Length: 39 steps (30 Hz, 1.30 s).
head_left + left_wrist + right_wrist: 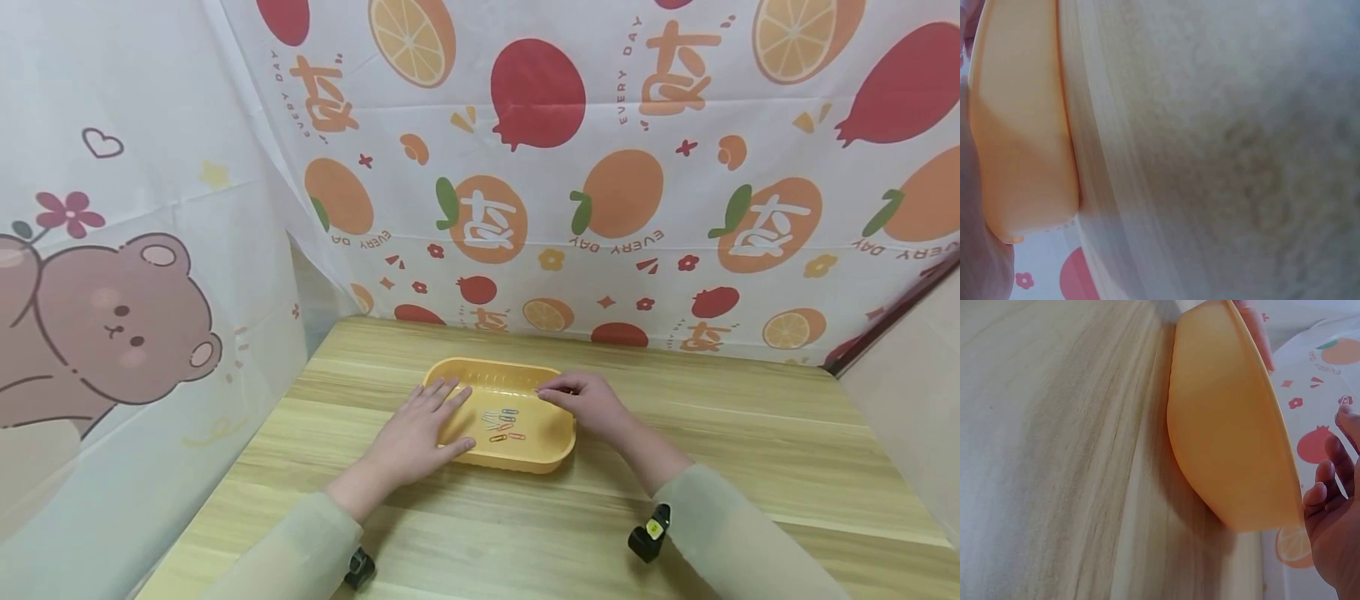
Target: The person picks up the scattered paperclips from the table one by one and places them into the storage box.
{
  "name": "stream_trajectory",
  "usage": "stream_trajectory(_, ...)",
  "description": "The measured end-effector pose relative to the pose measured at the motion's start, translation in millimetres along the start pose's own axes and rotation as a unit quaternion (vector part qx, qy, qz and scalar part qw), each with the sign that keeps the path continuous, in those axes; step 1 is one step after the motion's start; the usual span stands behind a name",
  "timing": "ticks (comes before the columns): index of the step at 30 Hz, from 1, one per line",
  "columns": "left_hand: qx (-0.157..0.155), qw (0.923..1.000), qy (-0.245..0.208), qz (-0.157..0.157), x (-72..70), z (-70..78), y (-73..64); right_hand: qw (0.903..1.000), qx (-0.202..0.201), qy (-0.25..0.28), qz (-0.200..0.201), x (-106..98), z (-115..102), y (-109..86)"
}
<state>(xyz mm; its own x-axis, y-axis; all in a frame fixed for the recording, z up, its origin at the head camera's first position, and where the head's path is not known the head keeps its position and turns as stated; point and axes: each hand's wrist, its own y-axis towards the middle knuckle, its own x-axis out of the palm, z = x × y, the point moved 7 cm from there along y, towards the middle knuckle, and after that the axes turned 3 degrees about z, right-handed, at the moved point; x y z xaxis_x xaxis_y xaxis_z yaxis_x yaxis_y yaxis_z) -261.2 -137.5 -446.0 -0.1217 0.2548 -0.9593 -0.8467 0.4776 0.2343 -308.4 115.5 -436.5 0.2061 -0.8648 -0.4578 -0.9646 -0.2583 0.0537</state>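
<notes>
A yellow-orange plastic tray sits on the wooden table, its outer wall filling much of the right wrist view. Several small coloured paper clips lie loosely on the tray's floor, near the middle. My left hand rests over the tray's left rim with fingers spread and straight. At the right rim, my right hand pinches a tiny paper clip between thumb and forefinger, above the tray's right side. Its other fingers are loosely curled. In the left wrist view only part of the left hand shows.
The wooden table runs out on both sides of the tray. A fruit-print curtain hangs along its back edge, and a bear-print curtain hangs at the left. Dark wrist cameras sit at both sleeves.
</notes>
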Motion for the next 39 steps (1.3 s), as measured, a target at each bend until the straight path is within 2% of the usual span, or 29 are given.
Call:
stream_trajectory(5, -0.001, 1.0000, 0.002, 0.000, -1.5, 0.8, -0.1, 0.9998, 0.002, -0.016, -0.008, 3, -3, 2.7)
stream_trajectory(8, -0.004, 1.0000, 0.001, 0.000, -2.1, 0.8, -0.2, 0.9976, -0.016, -0.063, -0.024, 7, -8, 5.8)
stream_trajectory(10, -0.005, 1.0000, 0.000, 0.000, -2.4, 1.0, -0.3, 0.9928, -0.037, -0.108, -0.035, 12, -13, 7.8)
stream_trajectory(14, -0.006, 1.0000, 0.000, -0.002, -2.0, 0.9, -0.4, 0.9745, -0.082, -0.199, -0.064, 26, -23, 11.9)
stream_trajectory(20, -0.005, 1.0000, -0.005, -0.002, -1.6, 1.0, -0.8, 0.9326, -0.108, -0.328, -0.106, 47, -29, 15.8)
stream_trajectory(22, -0.007, 1.0000, -0.007, -0.003, -1.1, 0.7, -0.9, 0.9218, -0.106, -0.354, -0.118, 52, -28, 16.7)
stream_trajectory(29, -0.002, 1.0000, -0.002, 0.000, -0.5, 0.5, -0.7, 0.8936, -0.110, -0.412, -0.139, 64, -23, 20.1)
stream_trajectory(30, -0.002, 1.0000, -0.002, 0.002, -0.7, 0.5, -0.5, 0.8869, -0.114, -0.425, -0.141, 65, -22, 20.4)
stream_trajectory(35, 0.000, 1.0000, -0.004, 0.004, -0.8, 0.9, 0.7, 0.8706, -0.117, -0.456, -0.144, 70, -18, 21.2)
stream_trajectory(39, -0.002, 1.0000, -0.004, -0.001, -0.8, 1.2, 1.0, 0.8689, -0.116, -0.460, -0.143, 72, -17, 21.9)
